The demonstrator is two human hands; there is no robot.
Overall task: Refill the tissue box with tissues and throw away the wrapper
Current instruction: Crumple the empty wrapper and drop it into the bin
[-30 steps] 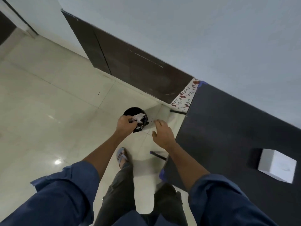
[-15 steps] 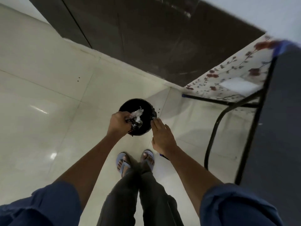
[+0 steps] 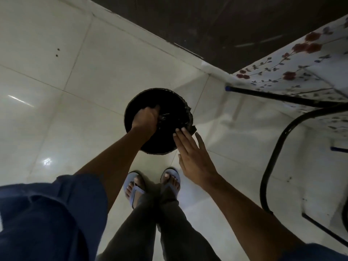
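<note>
Two bare hands reach down toward a round black bin [image 3: 170,102] that stands on the pale tiled floor [image 3: 56,95], seen from directly above. The left hand [image 3: 146,117] is sunk inside the mouth of the bin, at its left side, with the fingers curled into a loose fist. Something dark and crinkled shows just beside its fingertips, but the interior is too dark to tell whether this is the wrapper or whether the hand grips it. The right hand [image 3: 194,157] is spread flat with its fingers straight and slightly fanned; it holds nothing. Its fingertips [image 3: 179,131] lie at the lower right rim of the bin, next to a small dark flap that juts out from the rim; whether they touch the rim cannot be told.

Below the bin, the person's two feet in light blue sandals [image 3: 134,187] stand close together on the floor, with dark trouser legs [image 3: 150,227] rising toward the camera. Dark blue rolled sleeves [image 3: 52,217] cover both upper forearms at the lower corners of the view.

To the right of the bin, a black metal tube frame [image 3: 271,161] curves down to the floor, and a white cloth printed with red flowers [image 3: 293,72] hangs beside it at the upper right. A dark brown panel [image 3: 207,21] runs along the far edge of the floor.
</note>
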